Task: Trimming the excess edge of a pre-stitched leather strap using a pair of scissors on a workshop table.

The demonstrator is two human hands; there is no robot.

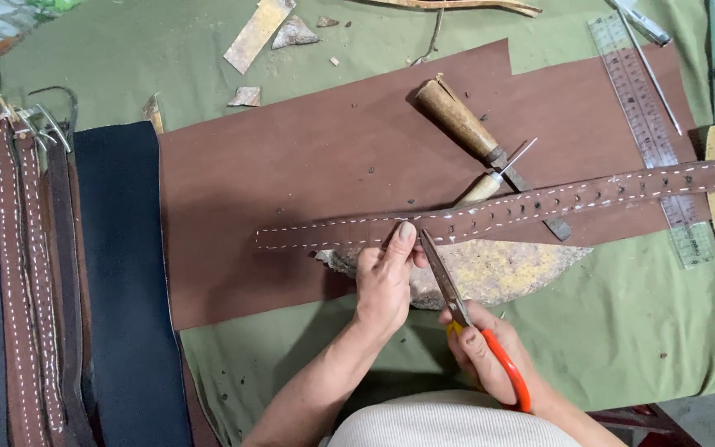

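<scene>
One broad sheet of brown leather (291,190) fills the middle of the frame, spread over the green cloth (639,314). At the left edge lie a dark blue strip (122,290) and a row of stitched belts (22,281). Across the sheet, from centre to the right edge, runs the brown stitched strap (539,200), punched with holes, lying over a rough stone slab (498,269). A clear ruler (651,132) slants down the upper right; two wooden-handled tools (465,124) rest near the top centre. Your left hand (384,281), lower centre, presses the strap flat with fingers extended. Your right hand (482,352), just right of it, is clenched around orange-handled scissors (457,306), their tips touching the strap's lower edge beside your left fingertips (407,232).
</scene>
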